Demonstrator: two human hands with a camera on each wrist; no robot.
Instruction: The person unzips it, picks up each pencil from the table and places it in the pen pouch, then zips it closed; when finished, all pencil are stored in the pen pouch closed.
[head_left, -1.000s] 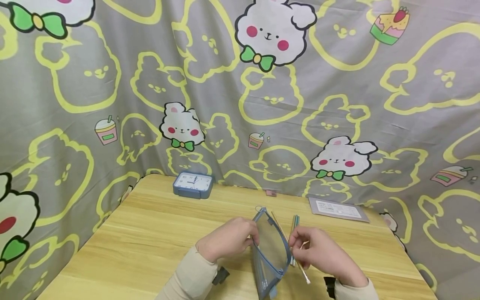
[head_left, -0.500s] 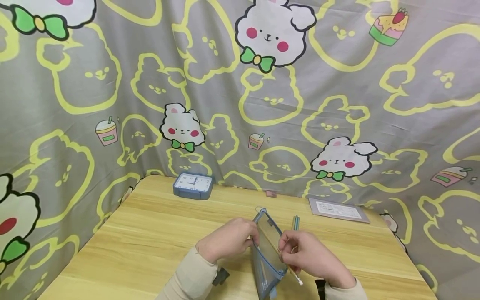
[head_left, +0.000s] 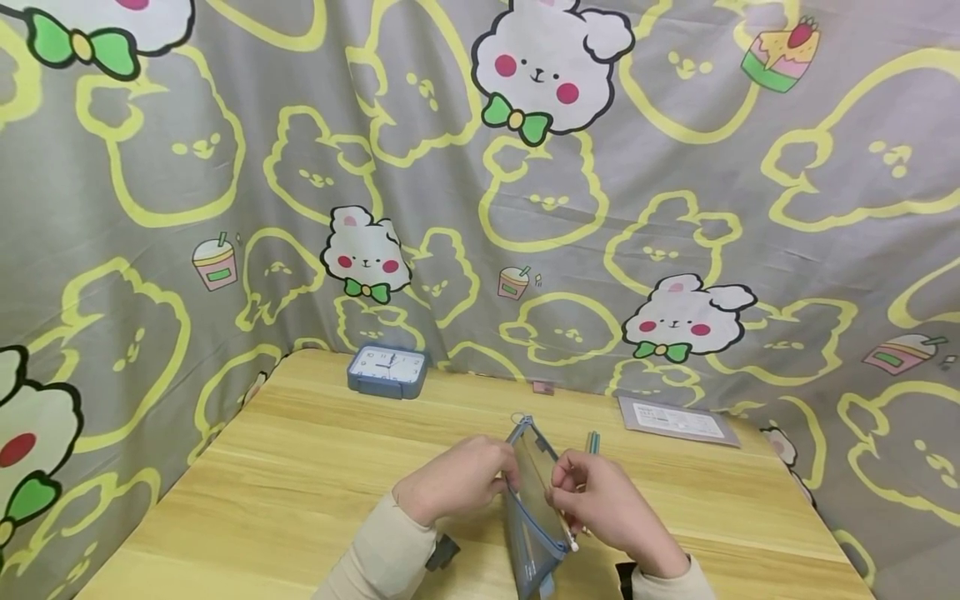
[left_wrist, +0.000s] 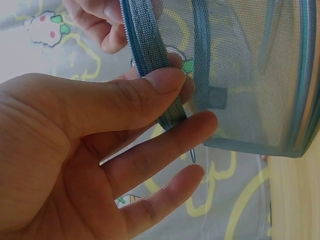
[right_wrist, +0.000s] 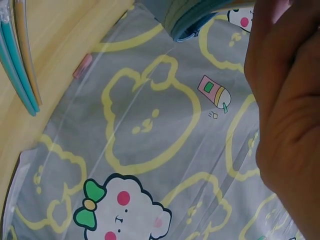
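My left hand (head_left: 465, 475) pinches the zipped edge of a blue-grey mesh pencil case (head_left: 525, 546) between thumb and fingers, and its mouth gapes open. In the left wrist view the thumb lies across the zipper tape (left_wrist: 150, 45), while two lower fingers extend past it. Over the right side of the mouth, my right hand (head_left: 611, 504) pinches a thin wood-coloured pencil (head_left: 574, 547) with a white end. That pencil slants into the opening, white end toward me. Beyond the right hand, turquoise and wood-coloured pencils (right_wrist: 19, 65) lie on the table, partly hidden in the head view.
A blue clock (head_left: 387, 372) stands at the back left of the wooden table (head_left: 300, 450). A small pink block (head_left: 543, 387) lies by the back edge, and a grey packet with a white label (head_left: 678, 419) at back right. A patterned curtain (head_left: 450, 167) surrounds the table.
My right hand has moved left with the pencil, from beside the case to over its mouth, and the pencil's white end has come closer to the case. The left hand has stayed put.
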